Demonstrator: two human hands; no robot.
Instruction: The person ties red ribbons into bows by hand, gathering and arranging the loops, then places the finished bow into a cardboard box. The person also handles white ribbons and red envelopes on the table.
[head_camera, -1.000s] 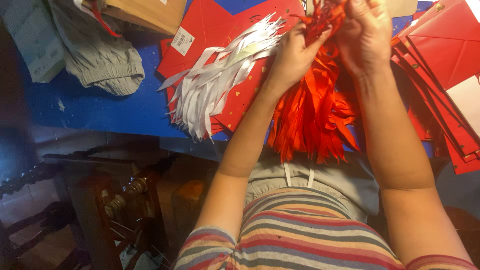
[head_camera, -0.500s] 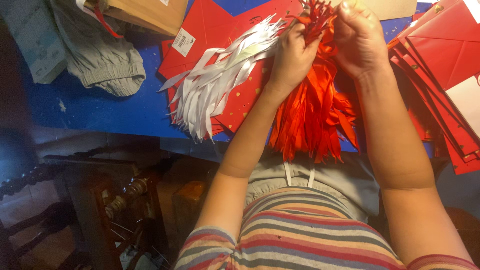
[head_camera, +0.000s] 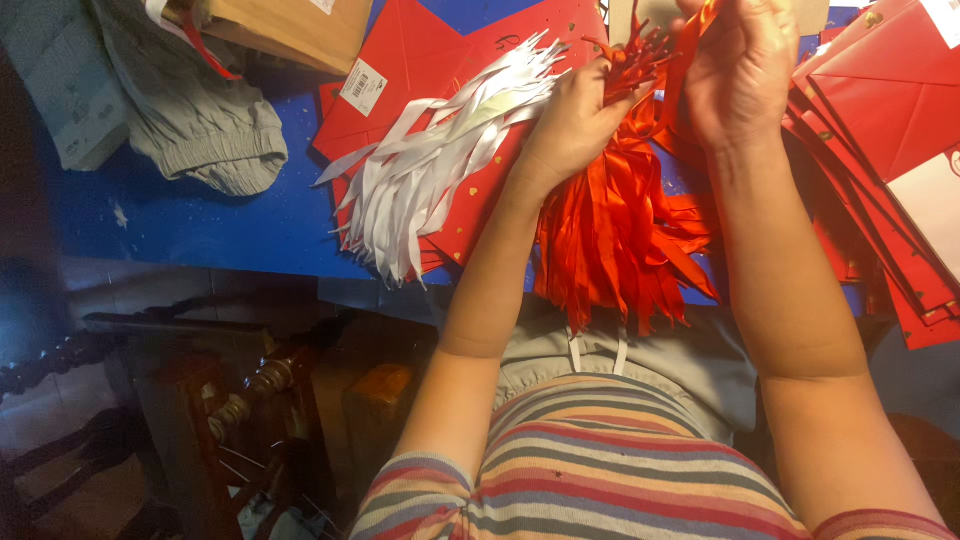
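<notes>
We grip the bundle of red ribbons (head_camera: 610, 230) in the left hand (head_camera: 575, 120), closed around its upper end above the blue table (head_camera: 200, 220). The right hand (head_camera: 740, 70) pinches a single strand at the far tip. We judge the ribbons light, limp and slippery; hold them near the gathered end, since the loose tails splay. White ribbons (head_camera: 430, 170) lie left.

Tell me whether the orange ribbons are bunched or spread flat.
Bunched: the left hand grips the orange ribbons together near their tops, tails hanging over the blue table edge.
</notes>
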